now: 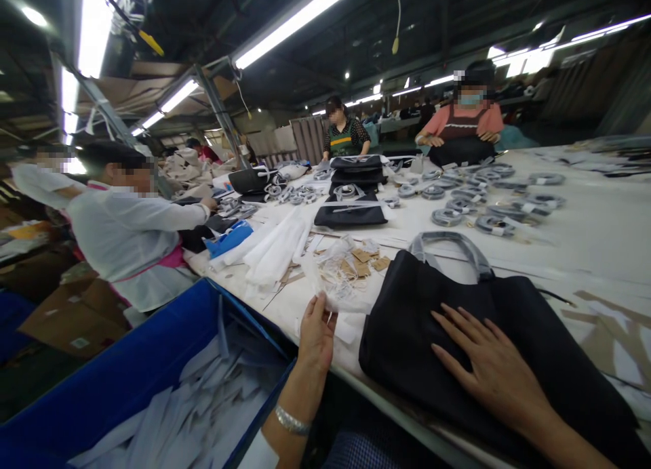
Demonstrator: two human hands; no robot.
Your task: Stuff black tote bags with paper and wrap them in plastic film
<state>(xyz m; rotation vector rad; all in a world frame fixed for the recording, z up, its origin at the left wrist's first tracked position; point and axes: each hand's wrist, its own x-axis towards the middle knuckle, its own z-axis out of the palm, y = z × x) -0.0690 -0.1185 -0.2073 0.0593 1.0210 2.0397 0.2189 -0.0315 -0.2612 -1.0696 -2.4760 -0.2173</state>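
Black bag (401, 306) lies at near right on the counter (605, 218), with the right hand (488, 364) flat on its side, fingers spread apart and gripping nothing. Left of it, the fingers of the left hand (315, 330) are together, apparently clamped on thin white film (314, 274). As far as shows, the bag's 1 clearly visible handle (475, 255) is already covered in grey wrapping; the film is not spread over the bag. Brown tags (359, 264) lie loose beyond the left hand. Folded black bags (350, 213) sit farther off, and coiled straps (447, 217) lie separately at far right, seemingly unattached.
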